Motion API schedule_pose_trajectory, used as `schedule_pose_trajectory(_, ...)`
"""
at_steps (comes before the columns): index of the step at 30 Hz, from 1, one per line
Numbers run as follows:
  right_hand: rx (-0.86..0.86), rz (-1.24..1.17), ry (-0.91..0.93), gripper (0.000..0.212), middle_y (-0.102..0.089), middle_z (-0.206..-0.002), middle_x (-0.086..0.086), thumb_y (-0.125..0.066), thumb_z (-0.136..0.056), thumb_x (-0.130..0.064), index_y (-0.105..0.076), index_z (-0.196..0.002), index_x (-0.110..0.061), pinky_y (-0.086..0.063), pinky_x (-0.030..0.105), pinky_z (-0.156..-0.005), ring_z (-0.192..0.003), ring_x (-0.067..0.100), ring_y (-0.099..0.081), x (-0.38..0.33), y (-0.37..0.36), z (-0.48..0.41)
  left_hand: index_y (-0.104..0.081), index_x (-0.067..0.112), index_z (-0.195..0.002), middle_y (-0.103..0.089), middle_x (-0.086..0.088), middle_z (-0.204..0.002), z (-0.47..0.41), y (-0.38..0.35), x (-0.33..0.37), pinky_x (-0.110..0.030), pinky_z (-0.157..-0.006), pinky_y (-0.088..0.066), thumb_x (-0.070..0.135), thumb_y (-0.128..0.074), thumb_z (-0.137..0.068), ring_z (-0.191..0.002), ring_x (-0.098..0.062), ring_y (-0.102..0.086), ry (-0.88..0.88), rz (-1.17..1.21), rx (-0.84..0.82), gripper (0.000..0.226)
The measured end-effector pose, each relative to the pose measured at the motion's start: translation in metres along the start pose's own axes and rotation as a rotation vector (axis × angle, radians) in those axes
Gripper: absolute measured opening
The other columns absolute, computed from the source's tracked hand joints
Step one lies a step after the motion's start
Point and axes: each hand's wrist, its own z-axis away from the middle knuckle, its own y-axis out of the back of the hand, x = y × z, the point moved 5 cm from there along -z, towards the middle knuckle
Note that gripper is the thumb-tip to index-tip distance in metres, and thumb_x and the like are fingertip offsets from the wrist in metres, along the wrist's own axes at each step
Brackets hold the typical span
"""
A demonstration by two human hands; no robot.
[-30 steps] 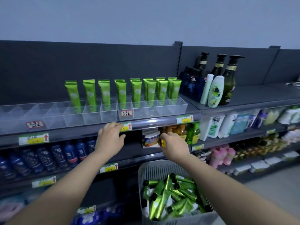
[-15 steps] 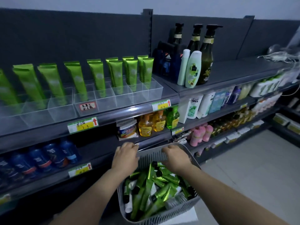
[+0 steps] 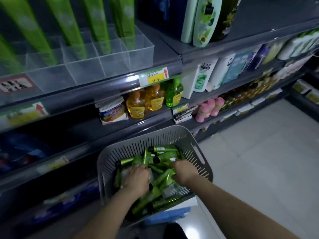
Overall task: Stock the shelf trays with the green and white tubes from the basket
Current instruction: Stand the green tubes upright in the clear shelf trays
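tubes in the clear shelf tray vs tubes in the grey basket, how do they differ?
Pose: tray tubes stand upright; basket tubes lie on their sides.
Order: tray tubes stand in a row in compartments of the clear tray; basket tubes are piled crisscross in the grey basket.
Contact: left hand and right hand are in among the basket tubes; nothing touches the tray tubes.
Shared: green bodies.

left hand: in basket, left side, palm down | right hand: in basket, right side, palm down | grips hidden
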Motion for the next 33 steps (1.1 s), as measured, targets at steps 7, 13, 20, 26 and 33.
schedule_pose_trajectory(7, -0.170, -0.056, -0.008, 0.034, -0.062, -0.125, 0.012, -0.054, -0.089, -0.020, -0.058, -0.123, -0.018, -0.047, 0.036, -0.097, -0.118, 0.029, -0.057, 0.028, -0.049, -0.035, -0.056, 0.020, -0.128, -0.057, -0.014, -0.126, -0.014, -0.079, 0.014, -0.037, -0.090, -0.049, 0.024, -0.045, -0.094, -0.109, -0.031, -0.059, 0.122, 0.176, -0.245, 0.035)
schedule_pose_trajectory(13, -0.251, -0.164, -0.060, 0.047, -0.059, -0.128, 0.014, -0.060, -0.086, -0.032, -0.052, -0.127, -0.011, -0.047, 0.035, -0.099, -0.119, 0.029, -0.056, 0.034, -0.079, -0.060, -0.057, 0.019, -0.122, -0.062, -0.009, -0.122, -0.019, -0.104, 0.013, -0.027, -0.078, -0.042, 0.033, -0.047, -0.096, -0.106, -0.027, -0.059, 0.201, 0.456, -0.266, 0.031)
schedule_pose_trajectory(20, -0.196, -0.117, -0.079, 0.036, -0.057, -0.128, 0.015, -0.057, -0.089, -0.022, -0.053, -0.122, -0.011, -0.047, 0.038, -0.097, -0.119, 0.031, -0.056, 0.035, -0.091, -0.074, -0.063, 0.004, -0.106, -0.062, -0.015, -0.110, -0.021, -0.111, 0.005, -0.025, -0.067, -0.032, 0.021, -0.051, -0.094, -0.102, -0.029, -0.059, 0.259, 0.463, -0.265, 0.024)
schedule_pose_trajectory(26, -0.162, -0.264, 0.052, 0.009, -0.065, -0.097, 0.007, -0.065, -0.083, -0.020, -0.057, -0.085, -0.021, -0.047, 0.029, -0.076, -0.094, 0.026, -0.061, 0.019, -0.070, -0.072, -0.065, 0.013, -0.105, -0.064, -0.002, -0.103, -0.011, -0.093, -0.025, -0.023, -0.071, -0.042, 0.017, -0.062, -0.087, -0.098, -0.019, -0.059, 0.405, 0.747, -0.132, 0.019)
schedule_pose_trajectory(33, 0.009, -0.481, 0.166, 0.017, -0.071, -0.097, 0.001, -0.064, -0.084, -0.012, -0.064, -0.086, -0.028, -0.045, 0.022, -0.077, -0.093, 0.021, -0.063, -0.038, -0.019, -0.058, -0.060, 0.015, -0.099, -0.062, -0.002, -0.094, 0.015, -0.034, -0.056, -0.029, -0.072, -0.047, 0.009, -0.059, -0.092, -0.087, -0.019, -0.059, 0.477, 1.325, 0.059, 0.010)
